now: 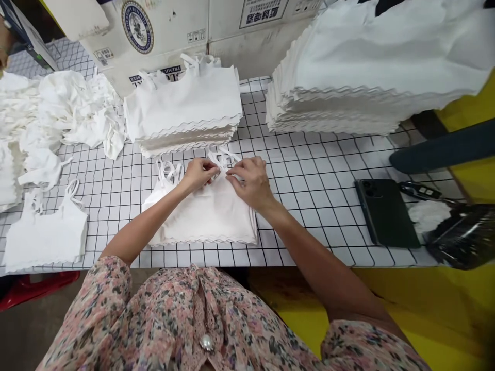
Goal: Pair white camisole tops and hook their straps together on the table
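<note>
While over the white gridded desk (309,206), left hand (198,174) and right hand (249,181), fingers (232,178) clamped on a white scallop-hemmed camisole (204,216)

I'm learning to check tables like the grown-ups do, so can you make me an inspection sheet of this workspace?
Surface: white table top with a black grid.
Job's things: white camisole top lying on the table, scalloped hem; stack of white tops behind it; bigger stack of white tops to the right.
Clutter: loose heap of white fabric; flat white top; phone; car key; black plastic bag.
Grips: left hand and right hand both pinch the top near its straps.
Cables: nothing seen.
Surroundings: cardboard boxes behind the table; yellow floor; the person's floral sleeve.
</note>
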Available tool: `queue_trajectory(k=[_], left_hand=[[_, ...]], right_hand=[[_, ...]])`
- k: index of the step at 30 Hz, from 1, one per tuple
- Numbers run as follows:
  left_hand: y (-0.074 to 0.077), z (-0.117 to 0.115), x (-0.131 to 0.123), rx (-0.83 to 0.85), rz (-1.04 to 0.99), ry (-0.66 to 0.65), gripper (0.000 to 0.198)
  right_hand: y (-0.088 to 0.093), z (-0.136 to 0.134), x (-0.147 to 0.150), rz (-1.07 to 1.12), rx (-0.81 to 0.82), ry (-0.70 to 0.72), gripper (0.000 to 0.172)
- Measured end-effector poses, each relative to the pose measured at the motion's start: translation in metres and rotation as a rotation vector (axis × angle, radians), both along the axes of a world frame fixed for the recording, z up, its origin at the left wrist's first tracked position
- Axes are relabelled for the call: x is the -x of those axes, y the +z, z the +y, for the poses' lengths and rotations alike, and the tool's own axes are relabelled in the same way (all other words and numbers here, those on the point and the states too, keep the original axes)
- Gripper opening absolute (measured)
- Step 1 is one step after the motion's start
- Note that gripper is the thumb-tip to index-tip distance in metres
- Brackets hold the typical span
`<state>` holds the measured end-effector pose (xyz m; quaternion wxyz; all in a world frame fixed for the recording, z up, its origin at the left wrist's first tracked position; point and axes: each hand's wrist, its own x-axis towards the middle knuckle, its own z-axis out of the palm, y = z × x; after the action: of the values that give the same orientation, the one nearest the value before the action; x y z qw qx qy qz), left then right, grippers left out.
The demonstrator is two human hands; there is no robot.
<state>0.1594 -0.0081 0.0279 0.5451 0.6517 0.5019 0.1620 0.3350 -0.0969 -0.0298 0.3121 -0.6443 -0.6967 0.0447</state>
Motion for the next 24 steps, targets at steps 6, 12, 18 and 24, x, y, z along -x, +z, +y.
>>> queue_trajectory(k=[6,12,18,24], left_hand=[[0.005,0.008,-0.008,0.121,0.018,0.02,0.018],[0.002,0.017,-0.023,0.158,0.03,0.067,0.037],[0.008,0.026,-0.029,0.212,-0.069,0.107,0.037],[0.035,0.037,-0.029,0.288,-0.235,0.146,0.03]], right_hand=[[-0.009,-0.033,0.02,-0.201,0.0,0.174,0.038],[-0.013,-0.036,0.024,-0.199,0.054,0.179,0.044],[-0.012,-0.038,0.025,-0.156,0.091,0.193,0.046],[-0.01,-0.038,0.025,-0.131,0.115,0.204,0.047]])
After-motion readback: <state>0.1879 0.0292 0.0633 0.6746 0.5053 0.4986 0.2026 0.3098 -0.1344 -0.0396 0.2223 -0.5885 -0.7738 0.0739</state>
